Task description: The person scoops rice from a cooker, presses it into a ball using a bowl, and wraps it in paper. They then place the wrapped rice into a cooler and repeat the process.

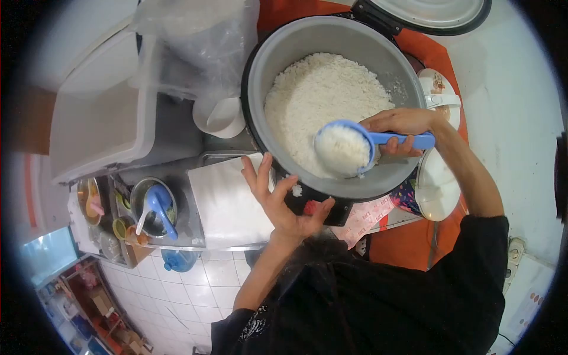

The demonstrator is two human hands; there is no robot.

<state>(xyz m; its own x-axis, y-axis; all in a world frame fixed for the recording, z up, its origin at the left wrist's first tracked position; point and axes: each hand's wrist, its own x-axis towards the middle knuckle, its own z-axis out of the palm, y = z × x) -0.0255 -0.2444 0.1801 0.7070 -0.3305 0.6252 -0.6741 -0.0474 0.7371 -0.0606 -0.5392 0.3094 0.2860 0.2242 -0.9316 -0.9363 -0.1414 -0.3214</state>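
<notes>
My right hand (399,130) grips the handle of a blue ladle (408,141) whose round bowl is heaped with white rice (343,149). The ladle is over a large grey rice cooker pot (269,44), which holds a broad bed of cooked rice (322,86). At the pot's near rim, my left hand (281,201) is spread with its fingers apart and holds nothing. A small clump of rice (297,190) lies by its fingers. A sheet of white paper (228,207) lies flat just left of that hand.
The cooker's lid (435,9) stands raised at the back. Left are a grey plastic bin (106,112), a clear plastic bag (195,41), a white cup (219,118) and a metal bowl with blue and white utensils (142,189). White lidded containers (438,183) crowd the right side.
</notes>
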